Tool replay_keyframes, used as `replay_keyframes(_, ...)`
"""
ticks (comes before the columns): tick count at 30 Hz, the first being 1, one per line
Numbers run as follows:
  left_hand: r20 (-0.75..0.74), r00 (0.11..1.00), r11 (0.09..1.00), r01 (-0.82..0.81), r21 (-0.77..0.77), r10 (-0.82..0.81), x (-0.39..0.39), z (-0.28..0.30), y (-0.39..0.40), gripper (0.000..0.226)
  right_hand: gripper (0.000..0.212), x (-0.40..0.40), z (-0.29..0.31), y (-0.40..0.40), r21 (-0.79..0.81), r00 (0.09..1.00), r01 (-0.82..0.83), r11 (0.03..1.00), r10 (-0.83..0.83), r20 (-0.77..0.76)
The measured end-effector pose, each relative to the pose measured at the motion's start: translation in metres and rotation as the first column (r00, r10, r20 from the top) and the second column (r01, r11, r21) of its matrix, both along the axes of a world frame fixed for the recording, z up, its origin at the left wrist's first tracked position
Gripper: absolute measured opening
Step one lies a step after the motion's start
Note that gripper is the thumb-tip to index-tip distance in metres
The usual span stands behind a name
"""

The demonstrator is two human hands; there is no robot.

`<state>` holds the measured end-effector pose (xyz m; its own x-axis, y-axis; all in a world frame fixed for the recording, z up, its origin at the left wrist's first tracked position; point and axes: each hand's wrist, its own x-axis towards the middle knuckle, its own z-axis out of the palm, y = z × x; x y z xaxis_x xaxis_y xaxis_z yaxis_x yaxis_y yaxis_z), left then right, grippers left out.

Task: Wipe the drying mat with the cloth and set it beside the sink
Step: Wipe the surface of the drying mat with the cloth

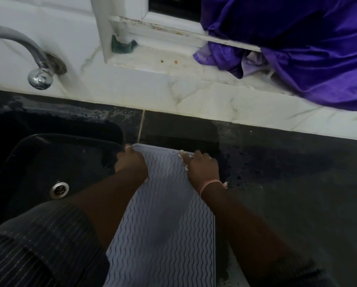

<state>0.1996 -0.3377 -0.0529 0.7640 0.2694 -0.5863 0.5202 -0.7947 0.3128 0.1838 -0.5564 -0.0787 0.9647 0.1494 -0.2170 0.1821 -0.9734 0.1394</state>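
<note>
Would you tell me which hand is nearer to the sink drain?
Left. The left hand grips the mat corner at the sink's edge, near the drain; the right hand holds the opposite corner.

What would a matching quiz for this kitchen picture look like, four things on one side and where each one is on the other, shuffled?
Column one:
1. drying mat
2. tap
3. purple cloth
4. drain

Column two:
A. in the bottom of the black sink
B. on the window ledge, upper right
C. on the dark counter right of the sink, far corners held by the left hand and right hand
D. on the white wall above the sink

Pairs: 1-C, 2-D, 3-B, 4-A
</note>
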Motion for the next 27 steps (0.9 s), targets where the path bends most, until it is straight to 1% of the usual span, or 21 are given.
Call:
replay_keyframes(2, -0.005, 1.0, 1.0, 0.013, 0.023, -0.013, -0.002, 0.002, -0.001, 0.113, 0.06, 0.002, 0.005, -0.008, -0.029, 0.998, 0.051, 0.998, -0.051, -0.025)
replay_keyframes(4, -0.001, 0.999, 0.998, 0.037, 0.048, -0.037, -0.002, -0.001, -0.002, 0.115, 0.049, 0.003, 0.011, -0.007, -0.031, 0.993, 0.112, 0.993, -0.113, -0.02)
replay_keyframes(6, 0.017, 0.999, 0.998, 0.041, 0.048, -0.042, -0.001, -0.005, -0.001, 0.116, 0.035, 0.0, 0.014, 0.004, -0.006, 0.975, 0.223, 0.975, -0.223, 0.0)
replay_keyframes(7, 0.022, 0.999, 0.998, 0.043, 0.047, -0.045, -0.001, -0.006, -0.002, 0.114, 0.032, -0.002, 0.014, 0.01, 0.008, 0.958, 0.288, 0.958, -0.288, -0.012)
replay_keyframes(8, 0.02, 0.999, 0.999, 0.032, 0.044, -0.033, 0.0, -0.008, -0.003, 0.109, 0.031, -0.003, 0.012, 0.016, 0.032, 0.939, 0.343, 0.939, -0.341, -0.038)
replay_keyframes(10, 0.034, 0.999, 0.998, 0.002, 0.061, -0.004, -0.003, -0.007, -0.009, 0.085, 0.03, -0.003, 0.007, 0.023, 0.12, 0.913, 0.407, 0.905, -0.4, -0.079)
replay_keyframes(11, 0.065, 0.996, 0.992, 0.047, 0.115, -0.055, -0.003, -0.006, -0.014, 0.072, 0.028, -0.001, 0.008, 0.025, 0.166, 0.913, 0.408, 0.898, -0.402, -0.069)
replay_keyframes(12, 0.111, 0.981, 0.973, 0.138, 0.185, -0.16, -0.005, -0.006, -0.022, 0.064, 0.029, 0.002, 0.009, 0.028, 0.207, 0.92, 0.391, 0.897, -0.39, -0.047)
replay_keyframes(13, 0.154, 0.948, 0.942, 0.239, 0.234, -0.279, -0.004, -0.007, -0.031, 0.061, 0.032, 0.003, 0.011, 0.031, 0.248, 0.929, 0.362, 0.898, -0.369, -0.02)
replay_keyframes(14, 0.197, 0.903, 0.908, 0.328, 0.261, -0.383, -0.003, -0.01, -0.041, 0.063, 0.037, 0.005, 0.013, 0.034, 0.284, 0.942, 0.322, 0.903, -0.336, 0.001)
replay_keyframes(15, 0.213, 0.863, 0.879, 0.402, 0.257, -0.458, -0.002, -0.012, -0.051, 0.067, 0.041, 0.006, 0.013, 0.038, 0.3, 0.96, 0.261, 0.918, -0.278, 0.015)
replay_keyframes(17, 0.163, 0.814, 0.827, 0.526, 0.198, -0.557, -0.004, -0.016, -0.068, 0.071, 0.042, 0.005, 0.007, 0.043, 0.249, 0.992, 0.112, 0.962, -0.125, 0.034)
replay_keyframes(18, 0.114, 0.783, 0.787, 0.585, 0.199, -0.611, -0.006, -0.015, -0.071, 0.071, 0.042, 0.004, 0.002, 0.045, 0.213, 0.997, 0.067, 0.975, -0.074, 0.026)
replay_keyframes(19, 0.047, 0.749, 0.737, 0.637, 0.225, -0.661, -0.008, -0.015, -0.074, 0.074, 0.043, 0.002, -0.003, 0.044, 0.191, 0.998, 0.056, 0.98, -0.059, 0.012)
replay_keyframes(21, -0.068, 0.708, 0.666, 0.689, 0.286, -0.703, -0.011, -0.012, -0.074, 0.083, 0.049, 0.001, -0.007, 0.042, 0.161, 0.999, 0.047, 0.986, -0.046, -0.013)
replay_keyframes(24, -0.175, 0.639, 0.579, 0.76, 0.295, -0.749, 0.001, -0.017, -0.076, 0.093, 0.049, 0.001, -0.003, 0.041, 0.087, 1.0, -0.004, 0.996, 0.005, -0.013)
replay_keyframes(27, -0.223, 0.639, 0.582, 0.766, 0.272, -0.737, 0.01, -0.016, -0.085, 0.096, 0.05, 0.0, -0.001, 0.029, 0.008, 0.999, -0.05, 0.999, 0.05, 0.018)
